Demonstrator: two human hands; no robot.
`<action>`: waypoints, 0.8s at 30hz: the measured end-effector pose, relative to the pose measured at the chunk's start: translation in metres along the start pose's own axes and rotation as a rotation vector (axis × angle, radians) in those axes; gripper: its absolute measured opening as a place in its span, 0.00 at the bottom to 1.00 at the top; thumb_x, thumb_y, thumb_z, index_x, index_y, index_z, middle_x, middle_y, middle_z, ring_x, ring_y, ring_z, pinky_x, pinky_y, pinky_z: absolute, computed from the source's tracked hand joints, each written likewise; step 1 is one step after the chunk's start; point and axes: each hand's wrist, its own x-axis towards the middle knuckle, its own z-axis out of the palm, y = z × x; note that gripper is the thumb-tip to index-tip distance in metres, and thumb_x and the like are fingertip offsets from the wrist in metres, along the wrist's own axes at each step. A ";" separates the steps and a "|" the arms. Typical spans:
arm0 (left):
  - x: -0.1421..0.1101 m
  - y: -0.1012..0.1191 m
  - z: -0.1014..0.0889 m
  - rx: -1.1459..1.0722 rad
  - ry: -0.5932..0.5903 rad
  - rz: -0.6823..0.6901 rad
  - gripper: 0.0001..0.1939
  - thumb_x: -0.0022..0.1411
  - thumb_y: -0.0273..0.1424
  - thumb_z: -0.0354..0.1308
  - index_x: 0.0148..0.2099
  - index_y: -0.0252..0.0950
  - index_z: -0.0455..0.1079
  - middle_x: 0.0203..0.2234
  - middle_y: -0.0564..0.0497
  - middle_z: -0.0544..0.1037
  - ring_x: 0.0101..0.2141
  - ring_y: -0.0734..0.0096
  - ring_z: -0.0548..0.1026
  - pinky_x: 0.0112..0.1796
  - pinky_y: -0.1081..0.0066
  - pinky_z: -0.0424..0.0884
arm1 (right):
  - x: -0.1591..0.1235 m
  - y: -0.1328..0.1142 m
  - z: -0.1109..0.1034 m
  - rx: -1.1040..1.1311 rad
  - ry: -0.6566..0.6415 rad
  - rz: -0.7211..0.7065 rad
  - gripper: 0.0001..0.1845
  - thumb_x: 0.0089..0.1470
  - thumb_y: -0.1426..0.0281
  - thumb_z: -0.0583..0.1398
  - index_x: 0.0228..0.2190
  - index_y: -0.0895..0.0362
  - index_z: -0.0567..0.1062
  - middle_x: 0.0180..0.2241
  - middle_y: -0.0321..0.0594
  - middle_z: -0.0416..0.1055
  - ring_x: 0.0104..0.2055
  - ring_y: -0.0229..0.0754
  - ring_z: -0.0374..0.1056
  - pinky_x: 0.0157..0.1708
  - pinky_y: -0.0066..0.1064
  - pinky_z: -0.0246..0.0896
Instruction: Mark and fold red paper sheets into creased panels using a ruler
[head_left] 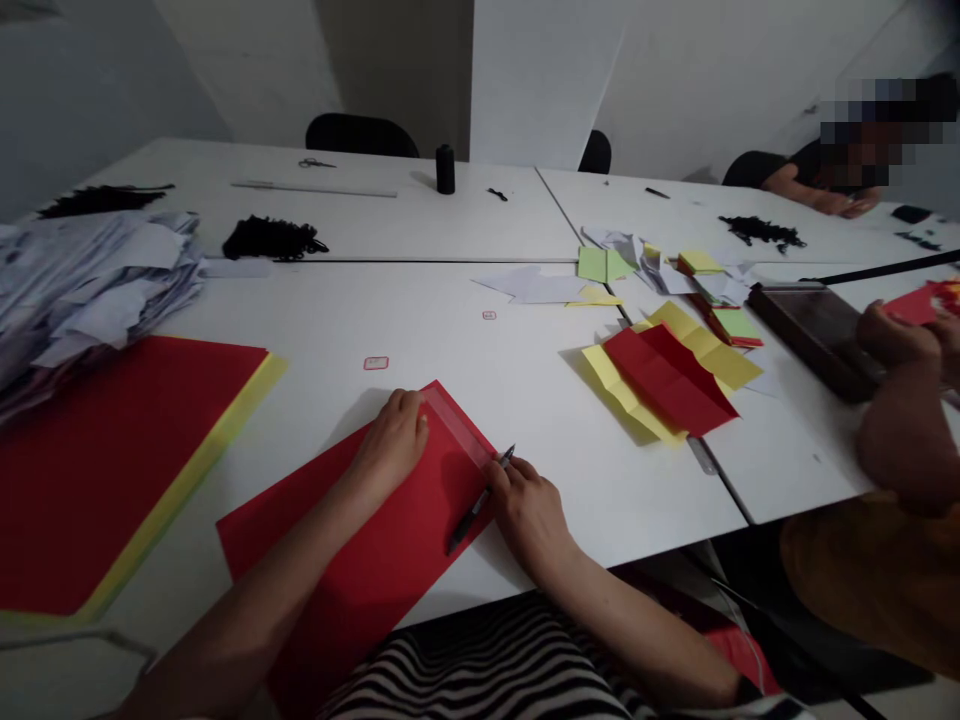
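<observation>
Left hand [394,430] bends over the clear ruler [459,428] on red paper [375,575], grip unclear; right hand [531,512], closed on a pen [466,524], touches its other end. Uneven pressure could skew the ruler.

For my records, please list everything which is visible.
Tables: several, white, centre
Sheet: 1, red, front
Strip: 1, clear, on sheet
Pen: 1, black, on sheet
Stack: 1, red-yellow, left
Pile: 1, white, left
Labels: 2, red-edged, centre
Papers: several, multicoloured, right
Box: 1, dark, right
Bundles: several, black, far
Spool: 1, black, far
Scissors: 1, dark, far
Bar: 1, pale, far
Chairs: 2+, black, back
Workers: 2, mixed clothing, right
Hands: 2, bare, centre
</observation>
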 end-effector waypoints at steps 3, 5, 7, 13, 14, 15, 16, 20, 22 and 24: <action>-0.002 0.005 0.008 -0.062 0.029 0.058 0.09 0.66 0.31 0.49 0.47 0.35 0.63 0.41 0.43 0.68 0.42 0.60 0.71 0.44 0.60 0.71 | -0.002 -0.002 0.000 0.017 -0.004 0.009 0.15 0.55 0.82 0.54 0.43 0.57 0.69 0.35 0.48 0.75 0.41 0.52 0.69 0.28 0.35 0.68; -0.005 0.008 0.015 -0.058 0.039 0.111 0.13 0.66 0.34 0.51 0.51 0.35 0.63 0.46 0.42 0.68 0.46 0.57 0.69 0.47 0.57 0.70 | -0.003 -0.002 0.000 0.026 0.000 0.004 0.16 0.55 0.82 0.54 0.44 0.57 0.69 0.36 0.49 0.75 0.42 0.52 0.68 0.30 0.36 0.68; -0.007 0.010 0.021 -0.028 0.043 0.149 0.16 0.66 0.36 0.52 0.53 0.35 0.63 0.50 0.41 0.68 0.50 0.55 0.67 0.51 0.55 0.67 | -0.002 0.000 -0.001 0.040 -0.003 0.001 0.16 0.55 0.82 0.54 0.44 0.57 0.70 0.34 0.48 0.75 0.40 0.51 0.68 0.30 0.35 0.68; -0.012 0.015 0.027 0.043 0.018 0.119 0.16 0.65 0.37 0.54 0.52 0.34 0.66 0.51 0.41 0.70 0.51 0.52 0.67 0.49 0.53 0.67 | 0.018 0.033 -0.006 0.175 -0.027 -0.113 0.17 0.54 0.81 0.56 0.46 0.60 0.71 0.33 0.46 0.76 0.39 0.49 0.69 0.35 0.36 0.67; -0.012 0.015 0.027 0.050 0.017 0.111 0.16 0.65 0.37 0.54 0.51 0.35 0.66 0.51 0.41 0.70 0.52 0.51 0.67 0.48 0.52 0.67 | 0.026 0.041 -0.007 0.218 -0.019 -0.127 0.17 0.54 0.81 0.56 0.46 0.60 0.70 0.34 0.46 0.76 0.39 0.48 0.69 0.37 0.36 0.67; -0.012 0.016 0.027 0.054 0.018 0.106 0.16 0.65 0.37 0.54 0.51 0.35 0.66 0.51 0.41 0.70 0.53 0.50 0.67 0.48 0.51 0.66 | 0.034 0.049 -0.006 0.274 -0.011 -0.136 0.16 0.55 0.80 0.56 0.46 0.60 0.70 0.35 0.47 0.76 0.40 0.47 0.69 0.38 0.35 0.67; -0.012 0.016 0.027 0.057 0.019 0.101 0.16 0.64 0.37 0.55 0.51 0.35 0.66 0.51 0.41 0.71 0.53 0.50 0.67 0.48 0.51 0.66 | 0.042 0.056 -0.006 0.342 0.000 -0.137 0.15 0.56 0.79 0.56 0.46 0.60 0.70 0.37 0.47 0.75 0.40 0.46 0.70 0.39 0.34 0.67; -0.012 0.012 0.030 0.055 0.010 0.094 0.16 0.64 0.35 0.55 0.53 0.36 0.66 0.53 0.41 0.70 0.55 0.51 0.67 0.50 0.51 0.64 | 0.072 0.071 0.000 0.543 0.043 -0.116 0.10 0.61 0.74 0.55 0.44 0.57 0.70 0.39 0.46 0.74 0.39 0.42 0.71 0.40 0.33 0.67; -0.012 0.008 0.032 0.047 0.019 0.092 0.17 0.65 0.35 0.54 0.54 0.37 0.65 0.54 0.41 0.69 0.55 0.52 0.67 0.51 0.52 0.64 | 0.080 0.072 0.004 0.596 0.050 -0.164 0.09 0.61 0.73 0.55 0.44 0.56 0.70 0.40 0.46 0.74 0.41 0.42 0.71 0.41 0.34 0.67; -0.011 0.006 0.033 0.042 0.033 0.091 0.18 0.66 0.36 0.53 0.55 0.37 0.64 0.55 0.41 0.69 0.55 0.53 0.66 0.51 0.52 0.63 | 0.082 0.071 0.005 0.644 0.051 -0.228 0.09 0.61 0.74 0.54 0.44 0.56 0.69 0.41 0.47 0.73 0.43 0.43 0.71 0.42 0.35 0.67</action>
